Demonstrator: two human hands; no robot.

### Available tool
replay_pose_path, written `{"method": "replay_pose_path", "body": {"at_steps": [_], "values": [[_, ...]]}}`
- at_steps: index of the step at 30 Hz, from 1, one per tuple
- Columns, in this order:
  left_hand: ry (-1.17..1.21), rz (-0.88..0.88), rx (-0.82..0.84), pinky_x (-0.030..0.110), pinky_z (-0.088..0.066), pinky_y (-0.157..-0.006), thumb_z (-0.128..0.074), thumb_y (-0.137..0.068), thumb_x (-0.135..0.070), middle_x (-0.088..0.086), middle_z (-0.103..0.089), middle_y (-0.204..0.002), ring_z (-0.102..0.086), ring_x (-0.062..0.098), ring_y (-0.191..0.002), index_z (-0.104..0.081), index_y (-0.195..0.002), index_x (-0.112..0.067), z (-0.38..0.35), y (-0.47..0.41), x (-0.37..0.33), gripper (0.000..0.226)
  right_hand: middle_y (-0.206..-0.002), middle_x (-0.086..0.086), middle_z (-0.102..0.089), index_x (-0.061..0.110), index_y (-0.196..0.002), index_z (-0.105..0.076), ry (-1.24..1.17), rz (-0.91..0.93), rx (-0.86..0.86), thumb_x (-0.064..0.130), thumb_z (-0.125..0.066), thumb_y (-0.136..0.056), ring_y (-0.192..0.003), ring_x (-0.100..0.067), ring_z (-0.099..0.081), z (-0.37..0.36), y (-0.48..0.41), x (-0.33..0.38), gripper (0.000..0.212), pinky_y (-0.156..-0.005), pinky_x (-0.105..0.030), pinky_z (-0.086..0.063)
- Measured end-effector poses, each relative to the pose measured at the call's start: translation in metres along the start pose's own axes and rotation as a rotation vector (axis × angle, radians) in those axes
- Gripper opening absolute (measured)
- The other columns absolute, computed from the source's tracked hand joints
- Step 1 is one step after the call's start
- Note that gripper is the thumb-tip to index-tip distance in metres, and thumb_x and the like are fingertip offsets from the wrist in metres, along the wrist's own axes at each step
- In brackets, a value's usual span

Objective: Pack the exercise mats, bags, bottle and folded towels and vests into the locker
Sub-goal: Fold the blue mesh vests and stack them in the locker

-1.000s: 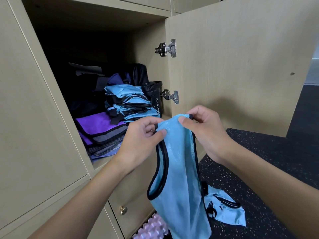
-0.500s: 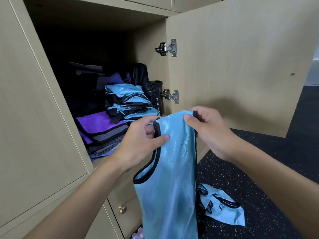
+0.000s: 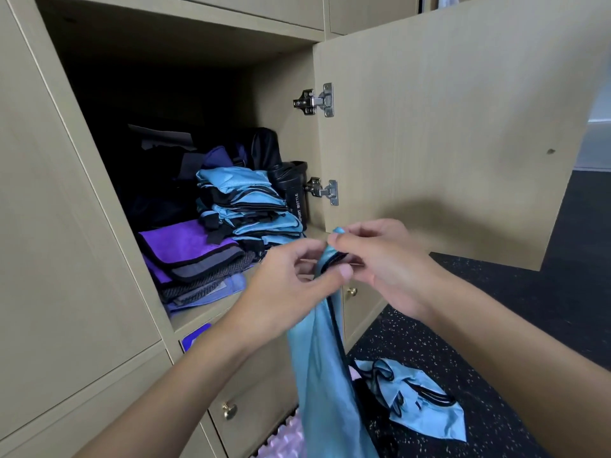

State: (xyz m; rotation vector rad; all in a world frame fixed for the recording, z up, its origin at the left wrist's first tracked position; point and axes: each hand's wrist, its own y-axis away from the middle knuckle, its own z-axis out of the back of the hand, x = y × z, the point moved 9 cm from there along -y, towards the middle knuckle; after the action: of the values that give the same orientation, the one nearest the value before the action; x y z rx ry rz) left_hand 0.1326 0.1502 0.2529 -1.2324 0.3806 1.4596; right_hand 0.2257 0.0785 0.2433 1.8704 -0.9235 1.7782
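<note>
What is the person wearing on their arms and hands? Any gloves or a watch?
Nothing that shows. The left hand and right hand have no gloves. The left arm and right arm are bare to the picture's edge: no sleeves, watch or bracelet in view.

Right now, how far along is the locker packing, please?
Done: folded vests, towels, bottle and a dark bag sit in the locker. In hand: left hand and right hand pinch a blue vest. Left: a crumpled vest and a pink mat on the floor.
</note>
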Motion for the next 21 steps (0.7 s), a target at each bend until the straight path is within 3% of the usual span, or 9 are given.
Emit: {"method": "replay_pose_path", "body": {"at_steps": [2,4,7,9,12,14,17,21], "values": [[-0.017,-0.033,-0.021,0.022,-0.056,-0.078,-0.074,-0.084,-0.002,-0.006,-0.076,-0.093,-0.071,0.008,-0.085,-0.072,-0.102,-0.015,0.002,-0.001,0.003,0.022,-0.084,-0.021,-0.068,-0.013,-0.102,-0.063,0.0,0.013,0.025,0.004,-0.061,-0.093,-0.071,-0.027,-0.069,-0.005,0.0,0.0,0.019,-0.081,-0.036,-0.058],[-0.03,-0.059,-0.108,0.028,-0.057,-0.078,-0.072,-0.085,0.001,-0.002,-0.075,-0.087,-0.069,0.012,-0.082,-0.072,-0.095,-0.014,0.012,-0.003,0.008,0.018,-0.099,-0.023,-0.071,-0.009,-0.108,-0.064,-0.054,0.004,0.092,0.004,-0.054,-0.097,-0.09,-0.03,-0.072,-0.013,0.001,0.0,0.02,-0.089,-0.035,-0.057],[-0.037,-0.072,-0.251,0.048,-0.052,-0.081,-0.065,-0.092,-0.003,0.024,-0.069,-0.089,-0.058,0.015,-0.079,-0.07,-0.09,-0.001,0.027,-0.005,0.015,0.006,-0.111,-0.019,-0.07,-0.005,-0.113,-0.065,-0.064,-0.006,0.202,-0.008,-0.046,-0.096,-0.104,-0.027,-0.069,-0.022,0.004,0.0,0.025,-0.093,-0.035,-0.055],[0.004,-0.045,-0.286,0.052,-0.051,-0.083,-0.063,-0.094,-0.014,0.026,-0.069,-0.09,-0.056,0.016,-0.081,-0.068,-0.092,0.004,0.03,-0.006,0.019,0.019,-0.108,-0.014,-0.071,0.001,-0.108,-0.069,0.047,0.04,0.203,-0.012,-0.048,-0.093,-0.099,-0.023,-0.071,-0.021,0.006,0.003,0.028,-0.089,-0.032,-0.057],[0.113,0.01,-0.296,0.058,-0.05,-0.09,-0.059,-0.095,-0.025,0.017,-0.073,-0.095,-0.061,0.02,-0.085,-0.068,-0.098,0.001,0.033,-0.005,0.022,0.028,-0.096,0.001,-0.064,0.016,-0.107,-0.068,0.375,0.185,-0.037,-0.001,-0.061,-0.089,-0.084,-0.009,-0.062,0.002,0.003,0.015,0.025,-0.077,-0.021,-0.048],[0.207,0.045,-0.264,0.054,-0.052,-0.096,-0.053,-0.102,-0.015,0.014,-0.075,-0.104,-0.069,0.025,-0.097,-0.071,-0.105,-0.005,0.032,-0.004,0.022,0.021,-0.108,0.008,-0.058,0.028,-0.12,-0.059,0.461,0.181,-0.067,0.014,-0.072,-0.085,-0.097,-0.006,-0.055,0.009,0.001,0.012,0.039,-0.084,-0.02,-0.043],[0.285,0.062,-0.166,0.049,-0.05,-0.101,-0.046,-0.104,-0.012,0.013,-0.074,-0.111,-0.068,0.031,-0.109,-0.07,-0.112,-0.006,0.028,-0.004,0.018,0.026,-0.124,0.011,-0.06,0.028,-0.137,-0.047,0.297,0.102,0.135,0.022,-0.073,-0.086,-0.116,-0.002,-0.056,-0.001,0.001,-0.002,0.058,-0.096,-0.021,-0.044],[0.313,0.083,-0.09,0.049,-0.045,-0.107,-0.041,-0.105,-0.013,0.013,-0.072,-0.115,-0.065,0.031,-0.115,-0.07,-0.112,-0.007,0.027,-0.004,0.015,0.03,-0.114,-0.001,-0.071,0.016,-0.121,-0.062,0.234,0.135,0.16,0.018,-0.065,-0.092,-0.104,-0.008,-0.066,-0.003,0.0,0.0,0.029,-0.092,-0.024,-0.05]]}}
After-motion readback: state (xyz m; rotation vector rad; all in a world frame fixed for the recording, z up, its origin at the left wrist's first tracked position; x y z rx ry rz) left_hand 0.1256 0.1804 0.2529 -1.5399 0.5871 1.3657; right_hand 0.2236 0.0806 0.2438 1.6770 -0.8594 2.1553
